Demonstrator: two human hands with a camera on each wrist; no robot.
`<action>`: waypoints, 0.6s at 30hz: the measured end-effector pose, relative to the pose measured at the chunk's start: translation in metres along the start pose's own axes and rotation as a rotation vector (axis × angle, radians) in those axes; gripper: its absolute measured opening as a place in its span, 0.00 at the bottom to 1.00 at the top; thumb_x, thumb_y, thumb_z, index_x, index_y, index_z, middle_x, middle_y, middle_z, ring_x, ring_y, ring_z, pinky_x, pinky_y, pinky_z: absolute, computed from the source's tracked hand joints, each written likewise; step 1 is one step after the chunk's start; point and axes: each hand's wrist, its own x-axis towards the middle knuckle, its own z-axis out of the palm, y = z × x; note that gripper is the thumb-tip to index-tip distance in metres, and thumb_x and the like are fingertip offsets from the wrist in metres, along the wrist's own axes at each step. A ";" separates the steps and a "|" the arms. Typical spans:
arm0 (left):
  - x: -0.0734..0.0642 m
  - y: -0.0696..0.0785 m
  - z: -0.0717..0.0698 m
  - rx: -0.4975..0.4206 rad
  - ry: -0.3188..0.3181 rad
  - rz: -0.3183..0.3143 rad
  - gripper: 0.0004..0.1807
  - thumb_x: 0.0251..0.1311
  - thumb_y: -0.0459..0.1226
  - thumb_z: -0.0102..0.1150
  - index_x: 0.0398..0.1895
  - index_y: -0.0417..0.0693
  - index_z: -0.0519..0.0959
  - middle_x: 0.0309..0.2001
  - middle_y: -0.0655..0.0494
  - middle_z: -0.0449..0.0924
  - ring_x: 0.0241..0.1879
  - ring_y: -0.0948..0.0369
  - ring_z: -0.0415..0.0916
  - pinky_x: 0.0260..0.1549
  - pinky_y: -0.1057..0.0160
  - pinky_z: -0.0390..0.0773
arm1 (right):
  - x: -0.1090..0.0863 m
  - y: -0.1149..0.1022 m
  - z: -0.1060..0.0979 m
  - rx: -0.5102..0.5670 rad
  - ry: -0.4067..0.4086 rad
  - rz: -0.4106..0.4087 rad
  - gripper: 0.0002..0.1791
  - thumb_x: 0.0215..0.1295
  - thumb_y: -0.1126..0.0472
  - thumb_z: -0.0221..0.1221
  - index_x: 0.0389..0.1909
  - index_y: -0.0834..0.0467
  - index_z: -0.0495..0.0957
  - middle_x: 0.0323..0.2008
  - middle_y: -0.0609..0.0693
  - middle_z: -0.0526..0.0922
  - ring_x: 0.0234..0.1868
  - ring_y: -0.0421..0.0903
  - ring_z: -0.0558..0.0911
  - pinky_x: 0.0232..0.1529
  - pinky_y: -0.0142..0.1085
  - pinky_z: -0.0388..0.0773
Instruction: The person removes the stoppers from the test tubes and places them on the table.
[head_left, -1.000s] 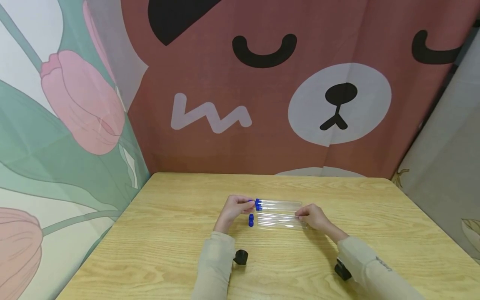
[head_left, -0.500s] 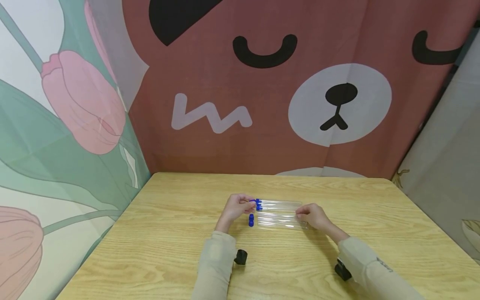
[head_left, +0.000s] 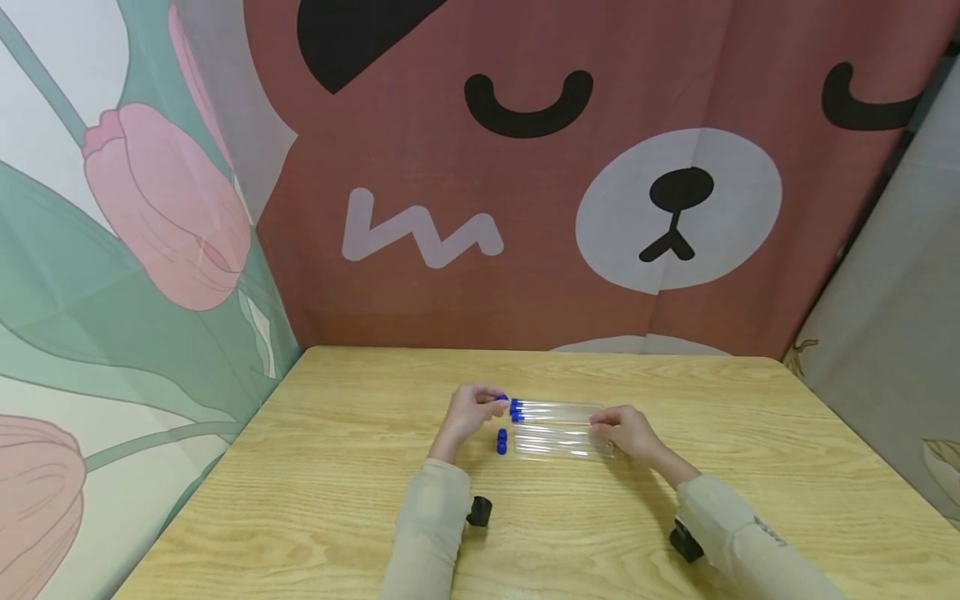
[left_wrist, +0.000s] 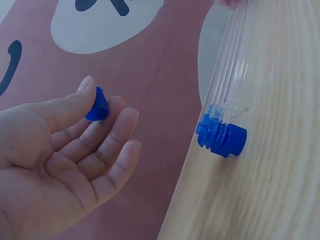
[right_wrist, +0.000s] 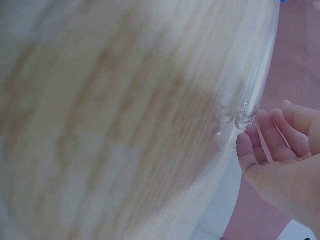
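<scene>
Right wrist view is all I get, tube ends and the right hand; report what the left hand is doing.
Observer: The left hand pinches a blue cap between thumb and fingers.

Operator: Tell me whether any caps lie loose.

Observer: Yes, what look like two loose blue caps lie on the table, just off the left ends of the nearer tubes.

Operator: Describe the farther tubes.

Observer: The farther tubes have fitted blue caps at their left ends.
</scene>
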 end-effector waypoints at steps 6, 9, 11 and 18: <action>0.004 0.004 -0.001 -0.007 -0.020 0.017 0.10 0.59 0.30 0.54 0.41 0.31 0.77 0.31 0.45 0.80 0.28 0.56 0.78 0.33 0.54 0.77 | -0.001 -0.001 -0.001 0.052 -0.011 0.007 0.12 0.60 0.69 0.54 0.40 0.74 0.75 0.35 0.62 0.80 0.22 0.46 0.74 0.19 0.33 0.72; 0.007 0.007 0.000 -0.002 -0.023 -0.016 0.10 0.59 0.30 0.53 0.40 0.29 0.76 0.31 0.43 0.80 0.29 0.55 0.79 0.33 0.56 0.78 | -0.001 -0.002 -0.002 0.070 -0.014 0.025 0.12 0.61 0.69 0.54 0.41 0.74 0.75 0.36 0.62 0.79 0.22 0.47 0.75 0.20 0.34 0.73; 0.009 0.008 0.001 -0.003 -0.025 -0.049 0.11 0.60 0.30 0.52 0.41 0.28 0.74 0.32 0.42 0.79 0.30 0.54 0.79 0.33 0.59 0.78 | 0.000 -0.002 -0.003 0.062 -0.012 0.017 0.12 0.61 0.68 0.54 0.41 0.74 0.75 0.37 0.63 0.79 0.27 0.48 0.76 0.24 0.34 0.74; 0.018 0.005 0.003 0.014 -0.024 -0.095 0.11 0.60 0.32 0.52 0.41 0.30 0.74 0.34 0.39 0.79 0.32 0.52 0.79 0.33 0.61 0.78 | 0.002 -0.001 -0.005 0.051 -0.007 0.000 0.12 0.61 0.68 0.54 0.41 0.74 0.76 0.40 0.64 0.78 0.41 0.55 0.77 0.36 0.39 0.76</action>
